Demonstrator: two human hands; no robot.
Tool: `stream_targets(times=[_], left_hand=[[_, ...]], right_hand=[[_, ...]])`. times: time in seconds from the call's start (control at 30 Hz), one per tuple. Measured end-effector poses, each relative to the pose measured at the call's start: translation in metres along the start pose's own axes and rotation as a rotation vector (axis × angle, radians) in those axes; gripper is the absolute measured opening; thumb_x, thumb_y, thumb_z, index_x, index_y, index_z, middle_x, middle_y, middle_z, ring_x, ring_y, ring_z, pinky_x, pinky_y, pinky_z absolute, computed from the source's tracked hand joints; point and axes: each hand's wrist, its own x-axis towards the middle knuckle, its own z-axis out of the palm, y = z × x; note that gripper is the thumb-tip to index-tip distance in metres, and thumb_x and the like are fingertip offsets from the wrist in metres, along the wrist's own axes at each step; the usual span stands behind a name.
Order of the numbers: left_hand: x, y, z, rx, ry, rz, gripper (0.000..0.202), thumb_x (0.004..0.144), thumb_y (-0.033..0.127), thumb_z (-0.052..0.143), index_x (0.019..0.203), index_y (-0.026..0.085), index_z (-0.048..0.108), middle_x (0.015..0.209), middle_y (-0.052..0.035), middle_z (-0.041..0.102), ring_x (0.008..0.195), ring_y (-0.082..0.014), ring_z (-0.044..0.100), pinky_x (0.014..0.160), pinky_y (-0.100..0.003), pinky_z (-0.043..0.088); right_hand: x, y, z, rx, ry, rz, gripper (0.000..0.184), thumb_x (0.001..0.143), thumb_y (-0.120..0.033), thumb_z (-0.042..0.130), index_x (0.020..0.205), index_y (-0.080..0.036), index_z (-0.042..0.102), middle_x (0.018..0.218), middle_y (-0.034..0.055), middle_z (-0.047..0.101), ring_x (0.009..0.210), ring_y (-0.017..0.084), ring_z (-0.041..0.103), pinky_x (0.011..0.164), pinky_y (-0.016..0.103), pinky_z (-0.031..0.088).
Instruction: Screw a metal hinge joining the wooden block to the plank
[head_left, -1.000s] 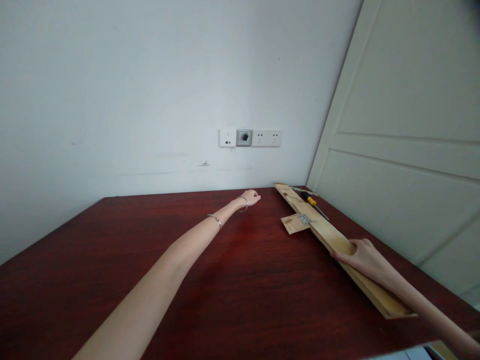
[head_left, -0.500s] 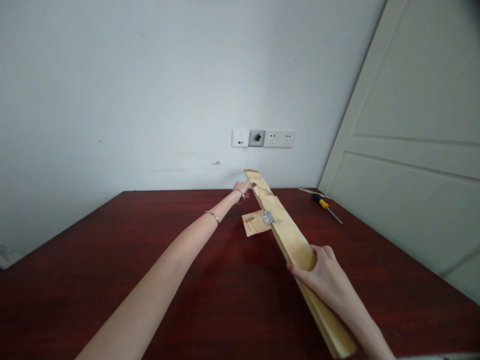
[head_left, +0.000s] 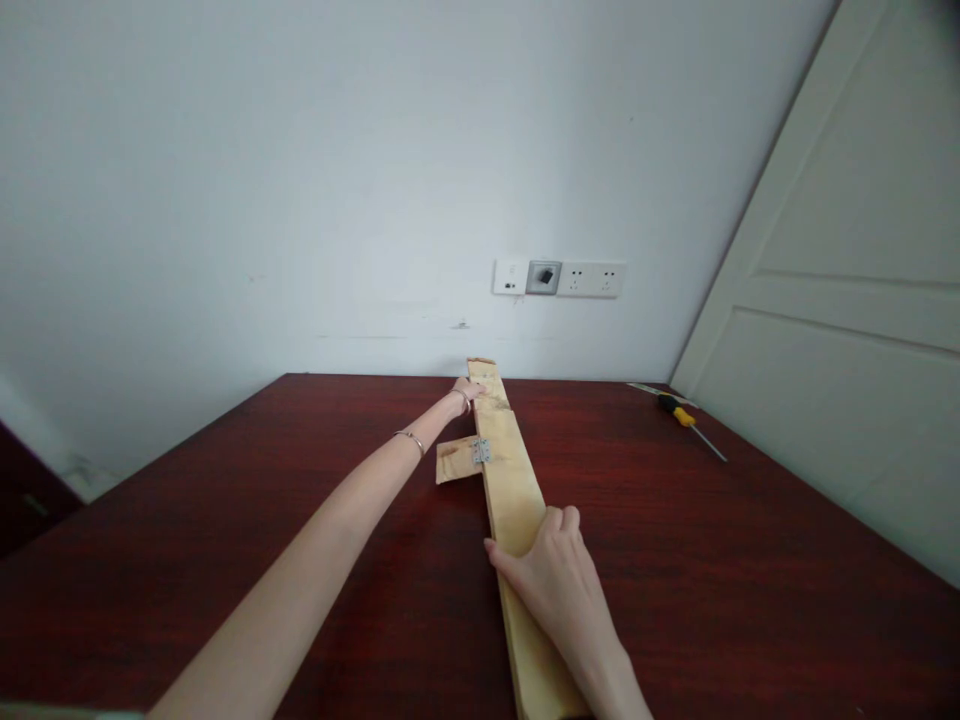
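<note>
A long, pale wooden plank [head_left: 511, 470] runs from near me toward the wall. My right hand [head_left: 555, 570] grips its near half from above, thumb on the left edge and fingers over the right edge. Far along the plank, my left hand [head_left: 469, 390] is closed around the left edge near the end; some of its fingers are hidden. A metal hinge [head_left: 481, 451] joins the plank's left side to a short wooden piece [head_left: 456, 461], which sticks out to the left.
A screwdriver [head_left: 686, 418] with a black and yellow handle lies at the table's right side, beside a thin flat strip [head_left: 643, 387]. Wall sockets [head_left: 591, 280] sit above the dark red table [head_left: 712, 580]. A white panelled door [head_left: 847, 330] stands at the right.
The plank has swung to point more directly away from me and shifted left, both hands holding it. The near end now lies lower on the table. My view has turned slightly left.
</note>
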Motion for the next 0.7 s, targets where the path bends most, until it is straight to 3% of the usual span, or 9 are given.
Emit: stream_targets(times=[0.1,0.27,0.47,0.7], left_hand=[[0.000,-0.008,-0.004,0.000,-0.022,-0.081,0.028,0.089,0.027,0.056,0.112,0.011,0.056,0.108,-0.0097,0.060,0.090,-0.0189,0.061,0.076,-0.036,0.053],[-0.001,-0.015,-0.006,0.065,0.033,-0.096,0.018,0.078,0.010,0.064,0.093,0.003,0.061,0.093,-0.0140,0.067,0.073,-0.0187,0.065,0.060,-0.026,0.051],[-0.003,-0.017,-0.011,0.262,0.108,-0.062,0.017,0.074,0.014,0.066,0.087,0.004,0.063,0.093,-0.0154,0.068,0.078,-0.0205,0.065,0.055,-0.022,0.047],[-0.004,-0.014,-0.007,0.499,0.130,0.017,0.012,0.071,0.016,0.069,0.078,0.008,0.066,0.085,-0.0112,0.068,0.081,-0.0218,0.064,0.056,-0.021,0.044]], right_hand=[[-0.003,-0.012,0.004,0.001,-0.034,0.024,0.043,0.069,-0.054,0.059,0.084,-0.016,0.047,0.088,0.0113,0.052,0.082,0.028,0.062,0.069,0.035,0.051],[-0.006,-0.021,0.014,-0.007,-0.035,0.053,0.041,0.068,-0.053,0.059,0.083,-0.016,0.048,0.089,0.0121,0.052,0.081,0.028,0.062,0.071,0.036,0.050],[-0.001,-0.022,0.020,-0.015,-0.029,0.045,0.042,0.068,-0.052,0.059,0.085,-0.015,0.049,0.090,0.0126,0.052,0.083,0.028,0.062,0.073,0.035,0.050],[0.008,-0.017,0.017,-0.029,-0.058,0.055,0.046,0.070,-0.054,0.057,0.088,-0.012,0.051,0.091,0.0138,0.052,0.086,0.029,0.062,0.075,0.036,0.050]])
